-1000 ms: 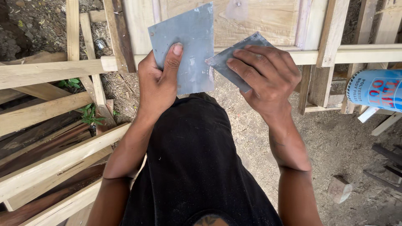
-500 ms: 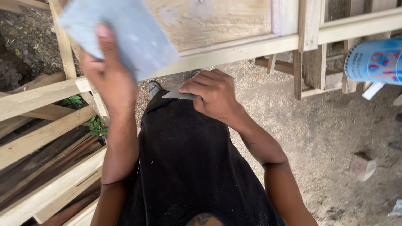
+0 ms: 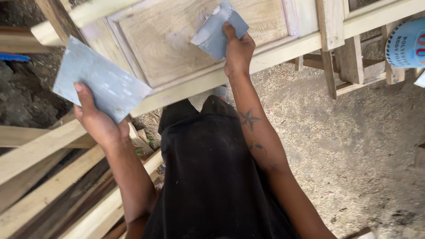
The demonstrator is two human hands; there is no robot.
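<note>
My left hand (image 3: 95,121) grips a flat grey rectangular plate (image 3: 99,79), held up at the left, its right edge close to the wooden frame. My right hand (image 3: 238,49) holds a smaller grey scraper blade (image 3: 216,31) pressed flat against the pale wooden panel (image 3: 168,42) of a door-like frame. Light filler smears show on the panel beside the blade. The thumb of each hand lies on its grey piece.
A wooden rail (image 3: 274,51) runs under the panel. Loose timber planks (image 3: 48,186) are stacked at the lower left. A blue and white can (image 3: 405,42) sits at the upper right. Below are my black-clothed lap (image 3: 212,177) and sandy ground (image 3: 363,146).
My right hand rose from near my lap to the wooden panel with the scraper. My left hand with the grey plate moved lower and left. The camera view shifted upward.
</note>
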